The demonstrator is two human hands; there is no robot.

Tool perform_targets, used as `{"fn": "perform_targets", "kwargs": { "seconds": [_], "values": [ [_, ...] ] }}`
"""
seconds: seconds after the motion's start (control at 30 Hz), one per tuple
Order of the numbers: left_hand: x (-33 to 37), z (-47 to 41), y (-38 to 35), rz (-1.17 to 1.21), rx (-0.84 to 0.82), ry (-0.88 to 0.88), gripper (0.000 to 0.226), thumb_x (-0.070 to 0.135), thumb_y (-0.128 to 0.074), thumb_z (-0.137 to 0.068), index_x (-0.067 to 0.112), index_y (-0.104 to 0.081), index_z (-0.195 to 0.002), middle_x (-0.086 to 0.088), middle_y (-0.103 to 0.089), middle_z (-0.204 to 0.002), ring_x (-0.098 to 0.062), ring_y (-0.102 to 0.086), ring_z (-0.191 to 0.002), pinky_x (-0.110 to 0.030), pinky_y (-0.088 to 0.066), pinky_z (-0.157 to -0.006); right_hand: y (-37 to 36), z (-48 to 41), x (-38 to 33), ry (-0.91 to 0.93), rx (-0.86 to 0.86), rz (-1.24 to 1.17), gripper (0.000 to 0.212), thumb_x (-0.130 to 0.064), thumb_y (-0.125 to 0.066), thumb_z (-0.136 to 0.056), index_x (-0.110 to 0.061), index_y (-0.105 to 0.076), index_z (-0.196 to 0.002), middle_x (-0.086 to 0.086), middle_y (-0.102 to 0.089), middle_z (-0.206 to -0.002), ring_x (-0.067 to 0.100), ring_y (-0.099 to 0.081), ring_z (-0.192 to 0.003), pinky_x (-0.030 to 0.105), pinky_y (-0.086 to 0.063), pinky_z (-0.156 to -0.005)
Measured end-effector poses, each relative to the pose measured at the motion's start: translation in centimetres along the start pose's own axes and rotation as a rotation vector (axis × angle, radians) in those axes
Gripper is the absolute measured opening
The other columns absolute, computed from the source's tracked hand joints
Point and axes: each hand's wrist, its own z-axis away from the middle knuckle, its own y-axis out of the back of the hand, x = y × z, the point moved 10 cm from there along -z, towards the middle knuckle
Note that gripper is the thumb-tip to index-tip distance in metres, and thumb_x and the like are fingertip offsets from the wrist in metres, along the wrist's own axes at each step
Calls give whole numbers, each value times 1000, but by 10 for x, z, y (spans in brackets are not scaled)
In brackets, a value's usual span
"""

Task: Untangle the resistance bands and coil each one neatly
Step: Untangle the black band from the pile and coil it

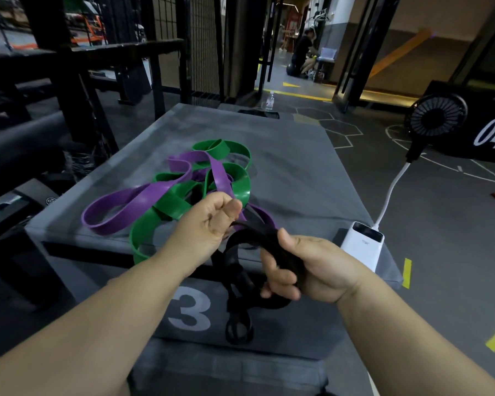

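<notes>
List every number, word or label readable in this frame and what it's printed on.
"3": white, front face of the grey padded box.
"04": white, side of the black box, far right.
Small print on the white power bank: too small to read.
Round emblem on black gear, far left: blurred.

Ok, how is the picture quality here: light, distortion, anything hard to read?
Head view: dim overall, brighter beyond the doorway; wide-angle bending along the edges; the black band in the right hand blends into the dark box front, losing detail; the green band and purple band read sharply.
</notes>
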Motion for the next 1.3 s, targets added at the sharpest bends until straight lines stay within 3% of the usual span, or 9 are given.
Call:
{"fn": "perform_targets", "kwargs": {
  "seconds": [0.1,0.17,0.3,0.53,0.73,0.83,1.0,1.13,1.3],
  "values": [
    [-3,-4,-2,-35,-1,-34,73,92,-38,-65,24,-62,-77,-3,-60,-70,-16,-59,-67,-30,-47,-71,-1,1,-2,-16,-27,-138,42,-60,-66,-80,-18,-65,-78,-10,-44,-49,2,-37,-34,24,-45,-53],
    [5,-3,-11,-37,-57,-92,75,93,-32,-65,28,-67,-75,1,-67,-77,-8,-63,-74,-22,-49,-73,0,2,-4,-30,-41,-193,42,-59,-66,-80,-17,-65,-77,-11,-43,-47,0,-32,-31,20,-41,-46],
    [19,4,-32,-25,-232,-216,93,89,-32,-69,6,-71,-83,-5,-65,-81,-17,-63,-82,-30,-48,-78,-2,6,-6,-75,-126,-234,44,-60,-61,-84,-17,-65,-78,-12,-48,-45,5,-23,-29,14,-37,-40],
    [13,12,-41,-34,-354,-74,50,64,-62,-69,20,-67,-91,-6,-64,-74,-12,-58,-68,-30,-46,-67,20,14,-4,-129,107,-133,51,-62,-82,-59,-16,-64,-67,-6,-42,-42,0,-30,-25,16,-34,-36],
    [2,13,-44,262,-354,115,48,48,-72,-66,9,-63,-92,-1,-64,-63,-19,-60,-53,-26,-51,-52,30,13,-13,-38,172,-93,59,-39,-95,-50,-8,-54,-78,-6,-39,-47,8,-43,-36,21,-43,-42],
    [2,21,-57,310,-491,165,62,36,-82,-60,2,-57,-106,0,-65,-75,-20,-63,-65,-25,-52,-60,40,12,-18,19,267,-145,50,-40,-96,-45,-12,-62,-69,-6,-37,-44,10,-41,-34,21,-41,-40],
    [4,19,-58,334,-410,208,16,12,-65,-81,8,-56,-94,-2,-63,-73,-14,-62,-58,-22,-50,-56,44,15,-23,65,257,-180,51,-43,-94,-48,-13,-62,-74,-5,-40,-47,7,-41,-34,21,-40,-39],
    [6,14,-45,485,-269,220,14,14,-57,-85,7,-58,-97,0,-65,-70,-14,-60,-60,-23,-52,-56,23,16,-31,134,-28,-205,33,-30,-79,-78,-11,-67,-102,0,-56,-70,13,-61,-60,21,-49,-48],
    [-14,25,-63,542,-343,364,38,35,-65,-82,17,-56,-114,-12,-64,-108,-25,-60,-100,-41,-49,-92,18,12,-39,223,-123,-318,30,-21,-55,-98,-3,-60,-122,-4,-53,-63,14,-64,-61,45,-54,-89]
  ]
}}
